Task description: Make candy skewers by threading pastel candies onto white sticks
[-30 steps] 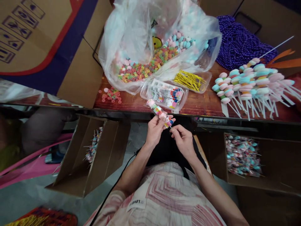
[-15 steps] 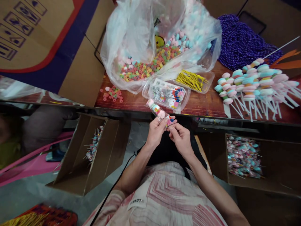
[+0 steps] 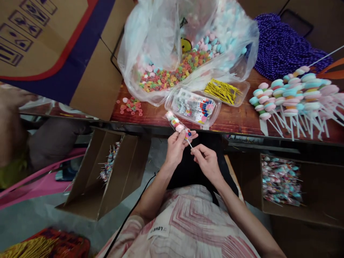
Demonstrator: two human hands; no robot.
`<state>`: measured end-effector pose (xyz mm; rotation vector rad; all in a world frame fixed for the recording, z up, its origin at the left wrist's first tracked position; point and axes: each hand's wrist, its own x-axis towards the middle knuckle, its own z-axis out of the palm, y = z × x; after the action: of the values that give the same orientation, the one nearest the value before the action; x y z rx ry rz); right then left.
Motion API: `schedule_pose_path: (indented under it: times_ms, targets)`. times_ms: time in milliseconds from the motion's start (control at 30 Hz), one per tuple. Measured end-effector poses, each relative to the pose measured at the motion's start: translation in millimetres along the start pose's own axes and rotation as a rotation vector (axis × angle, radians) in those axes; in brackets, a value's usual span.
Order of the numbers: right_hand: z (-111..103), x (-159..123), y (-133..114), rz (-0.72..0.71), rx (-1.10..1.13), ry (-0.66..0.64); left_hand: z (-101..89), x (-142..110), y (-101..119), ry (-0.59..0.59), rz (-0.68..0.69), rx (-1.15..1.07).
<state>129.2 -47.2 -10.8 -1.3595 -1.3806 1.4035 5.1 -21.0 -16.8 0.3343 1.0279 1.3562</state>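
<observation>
candy skewer (image 3: 175,122), a short row of pastel sweets in a clear wrapper (image 3: 188,134), slants between two bare hands just in front of a wooden table (image 3: 154,114). the sweets point up and left; the thin white stick (image 3: 189,144) runs down and right. the left hand (image 3: 176,146) is partly curled, thumb pressed over the wrapper's lower part, where colourful print shows, its fingers reaching a little beyond. the right hand (image 3: 206,157) is nearly closed, thumb and forefinger pinching the stick near its free end.

the step in hand appears to be settling the skewer inside its wrapper. the next move seems to call for gathering the wrapper's mouth snugly around the stick while the left hand steadies the sweets, then perhaps a tie.

yellow twist ties (image 3: 221,91) lie in a clear tray (image 3: 244,102), beside another tray (image 3: 217,113) of printed packets (image 3: 194,105). farther right on the table rest unwrapped skewers (image 3: 291,92); below, a cardboard box (image 3: 321,186) holds many wrapped ones (image 3: 282,182).
</observation>
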Motion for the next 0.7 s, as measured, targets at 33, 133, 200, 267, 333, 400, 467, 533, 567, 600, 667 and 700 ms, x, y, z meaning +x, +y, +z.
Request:
schedule_pose_path:
  times_ms: [33, 133, 200, 267, 333, 400, 467, 533, 567, 600, 667, 700]
  targets:
    - [0.2, 0.3, 0.7, 0.007, 0.009, 0.007, -1.2, -0.9, -0.1, -0.024, -0.017, 0.003]
    - [0.4, 1.8, 2.0, 0.009, 0.041, 0.026, -3.9, -4.2, -0.7, -0.093, -0.041, 0.001]
    - [-0.2, 2.6, 2.0, 0.008, 0.054, 0.021, -4.4, -5.9, -0.5, -0.115, -0.034, -0.008]
    - [-1.6, 3.6, 1.2, 0.004, 0.036, -0.001, -3.7, -6.7, -0.1, -0.101, -0.019, -0.02]
    - [-3.5, 5.6, -1.0, -0.013, -0.002, -0.008, -1.9, -7.3, -0.9, -0.065, 0.014, -0.025]
    - [-4.4, 9.0, -4.8, -0.028, -0.017, -0.004, 0.7, -8.7, -3.3, -0.047, 0.062, -0.002]
    - [-2.4, 13.4, -10.0, -0.016, 0.036, -0.001, 3.4, -11.4, -5.7, -0.07, 0.113, 0.052]
    - [2.8, 17.2, -15.7, 0.038, 0.18, 0.011, 5.4, -15.1, -5.0, -0.126, 0.14, 0.101]
    - [5.8, 18.5, -18.5, 0.082, 0.274, 0.013, 6.1, -16.9, -2.9, -0.16, 0.138, 0.102]
    - [8.5, 19.5, -21.4, 0.129, 0.367, 0.009, 6.4, -18.4, 0.3, -0.197, 0.12, 0.087]
    - [10.1, 20.6, -27.4, 0.204, 0.474, -0.041, 6.6, -19.8, 8.7, -0.257, 0.072, 0.021]
    - [8.1, 21.6, -30.8, 0.217, 0.461, -0.109, 6.5, -19.5, 13.0, -0.273, 0.062, -0.007]
